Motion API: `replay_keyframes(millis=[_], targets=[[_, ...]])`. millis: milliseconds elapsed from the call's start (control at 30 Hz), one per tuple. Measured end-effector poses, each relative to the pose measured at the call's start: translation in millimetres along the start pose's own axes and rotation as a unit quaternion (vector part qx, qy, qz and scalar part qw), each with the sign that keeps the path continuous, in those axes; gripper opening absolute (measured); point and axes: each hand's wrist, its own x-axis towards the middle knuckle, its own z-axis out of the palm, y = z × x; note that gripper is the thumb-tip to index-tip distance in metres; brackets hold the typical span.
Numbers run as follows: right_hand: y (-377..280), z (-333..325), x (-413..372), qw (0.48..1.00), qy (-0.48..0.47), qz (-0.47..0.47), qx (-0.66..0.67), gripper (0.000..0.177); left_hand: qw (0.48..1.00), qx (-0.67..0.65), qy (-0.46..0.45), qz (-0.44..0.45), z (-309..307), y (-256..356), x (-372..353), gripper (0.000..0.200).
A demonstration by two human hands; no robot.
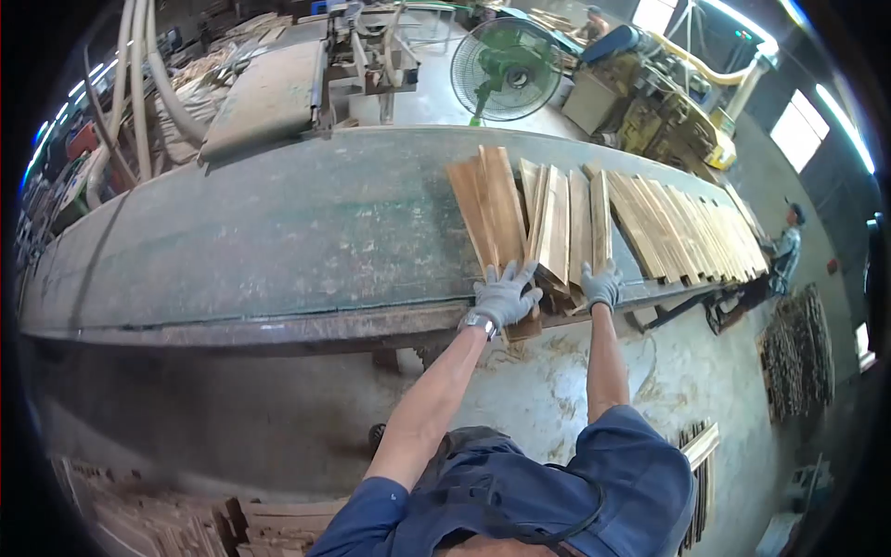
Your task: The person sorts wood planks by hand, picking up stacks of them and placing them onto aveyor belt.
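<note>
My left hand (504,295), in a grey glove with a watch at the wrist, lies with spread fingers over the near ends of brown wooden boards (501,209). My right hand (602,284), also gloved, is closed around the near end of a narrow wooden board (600,218). Between the hands, several paler boards (554,223) lie at slightly different angles, their near ends reaching the table edge. Beneath my left palm, some board ends jut past the edge, partly hidden.
A long row of boards (687,227) covers the right of the worn green table (278,232). Another person (787,246) stands at its far right end. A green fan (508,70) is behind the table. Stacked wood (167,520) lies at the lower left.
</note>
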Motion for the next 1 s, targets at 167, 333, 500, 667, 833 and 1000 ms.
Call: replay_keyframes(millis=[167, 333, 500, 667, 833, 1000], targets=[[28, 14, 47, 0.997, 0.052, 0.053, 0.038, 0.084, 0.997, -0.030, 0.046, 0.059, 32, 14, 22, 0.083], [60, 17, 88, 0.991, -0.100, -0.027, 0.084, 0.064, 0.985, -0.083, 0.052, 0.139, 28, 17, 38, 0.083], [63, 40, 100, 0.987, 0.000, -0.160, -0.018, 0.050, 0.981, 0.056, -0.012, 0.183, 47, 56, 44, 0.084], [124, 54, 161, 0.986, 0.065, -0.152, -0.028, 0.050, 0.952, 0.178, -0.083, 0.233, 51, 92, 76, 0.077], [102, 14, 170, 0.973, -0.121, -0.115, 0.161, 0.064, 0.953, 0.137, -0.042, 0.266, 70, 96, 126, 0.076], [16, 1, 116, 0.950, -0.177, -0.254, -0.029, 0.078, 0.938, 0.151, 0.032, 0.311, 99, 92, 152, 0.090]])
